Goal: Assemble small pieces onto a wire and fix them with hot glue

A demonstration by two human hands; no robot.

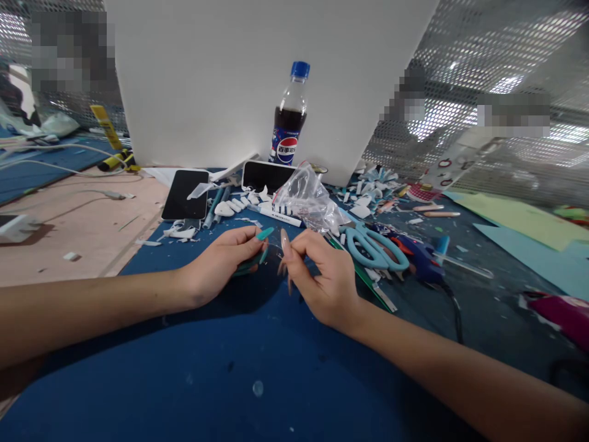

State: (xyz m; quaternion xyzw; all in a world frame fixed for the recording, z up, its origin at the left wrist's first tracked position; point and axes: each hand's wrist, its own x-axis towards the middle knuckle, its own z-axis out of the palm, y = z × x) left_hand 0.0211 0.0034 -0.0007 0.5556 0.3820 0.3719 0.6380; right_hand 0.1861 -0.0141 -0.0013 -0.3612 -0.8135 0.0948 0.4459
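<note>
Pinching narrowly at the centre, the left hand [225,261] and right hand [324,279] sit over a blue tabletop [207,368]; a faint clear strand [275,246] shows between their fingertips, though I cannot tell which grips it. From there, a white panel [221,80] stands at twelve o'clock and perforated screens [488,49] at ten and two. Before the panel, a cola bottle's [289,135] label shows the Pepsi globe and "百事可"; scissors [375,248] lie at three.
</note>
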